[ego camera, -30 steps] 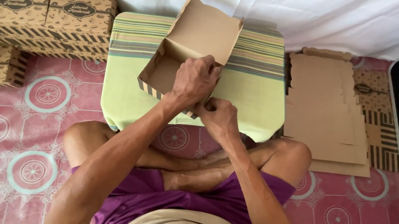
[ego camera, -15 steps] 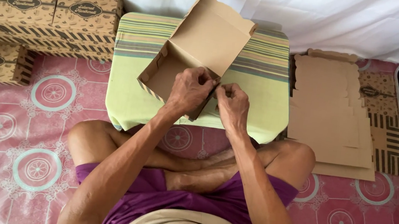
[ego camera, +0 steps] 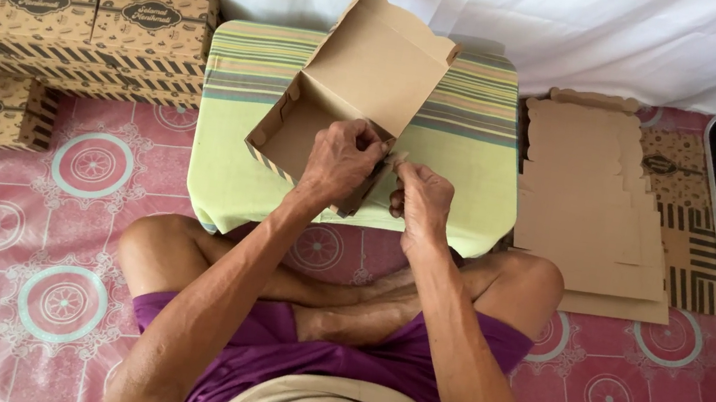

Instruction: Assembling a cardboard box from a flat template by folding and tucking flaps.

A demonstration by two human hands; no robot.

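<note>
- Presently, you sit cross-legged on the pink patterned floor mat [ego camera: 7, 271], with both hands raised over the near edge of the striped green cushion [ego camera: 469, 152].
- Your left hand [ego camera: 340, 161] is closed around the near right corner of the half-formed cardboard box [ego camera: 356, 87]; the fingers wrap over the corner wall, so the grip is tight on the card.
- Your right hand [ego camera: 420, 199] sits just beside the left, fingertips pinched on a small flap at that same corner. How much card lies between the fingertips cannot be told.
- The box rests on the cushion, tilted, its lid panel standing up and leaning away from you; the open tray faces you and to your left.
- Key relation: the worked corner lies between the two hands, directly ahead of you. The box's long axis runs diagonally, from near left to far right. The left hand is nearer the box body, the right hand at its outer edge.
- Flat cardboard blanks [ego camera: 595, 199] lie stacked to your right, well apart from the hands.
- Finished printed boxes [ego camera: 73, 17] stand stacked to your left.
</note>
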